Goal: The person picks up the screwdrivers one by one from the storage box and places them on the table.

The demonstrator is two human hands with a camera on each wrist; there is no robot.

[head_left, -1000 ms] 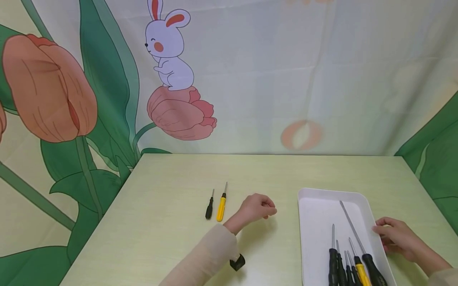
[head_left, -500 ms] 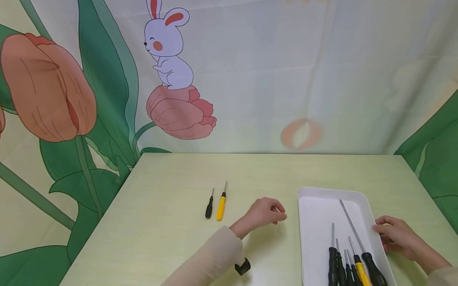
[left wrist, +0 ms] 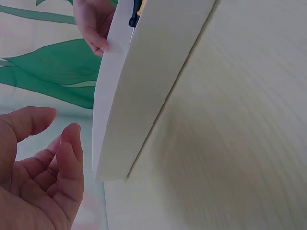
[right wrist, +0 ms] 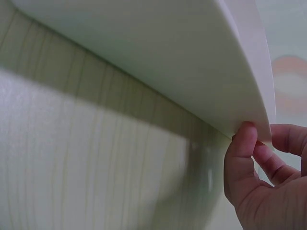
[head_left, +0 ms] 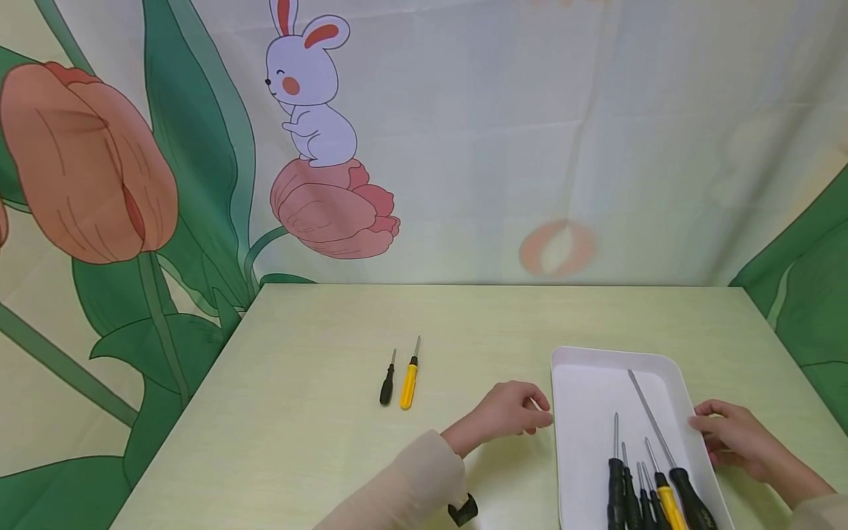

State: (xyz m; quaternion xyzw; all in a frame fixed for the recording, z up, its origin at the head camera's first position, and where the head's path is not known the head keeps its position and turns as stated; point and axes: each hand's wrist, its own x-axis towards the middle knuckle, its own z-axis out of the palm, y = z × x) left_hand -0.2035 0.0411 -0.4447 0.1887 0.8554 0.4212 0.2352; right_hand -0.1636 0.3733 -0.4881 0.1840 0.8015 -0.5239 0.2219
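Note:
A white tray [head_left: 583, 412] stands at the right of the table, holding several screwdrivers. Most have black handles; one has a yellow-and-black handle [head_left: 669, 504], and a long-shafted black screwdriver [head_left: 689, 495] lies slanted beside it. My right hand [head_left: 738, 438] pinches the tray's right rim, with digits on either side of the rim [right wrist: 267, 115] in the right wrist view. By the opposite side hovers my left hand [head_left: 513, 411], its fingers loosely bent around nothing. In the left wrist view, a gap separates that hand [left wrist: 45, 167] from the tray wall [left wrist: 144, 91].
A small black screwdriver [head_left: 387, 386] and a yellow-handled screwdriver [head_left: 409, 384] lie side by side on the table [head_left: 298, 427], left of the tray. Behind the table's far edge hangs a printed curtain [head_left: 464, 132] with a rabbit and tulips.
My left hand has moved right and slightly nearer me, closing in on the tray's left side. The right hand, tray and screwdrivers stay where they were.

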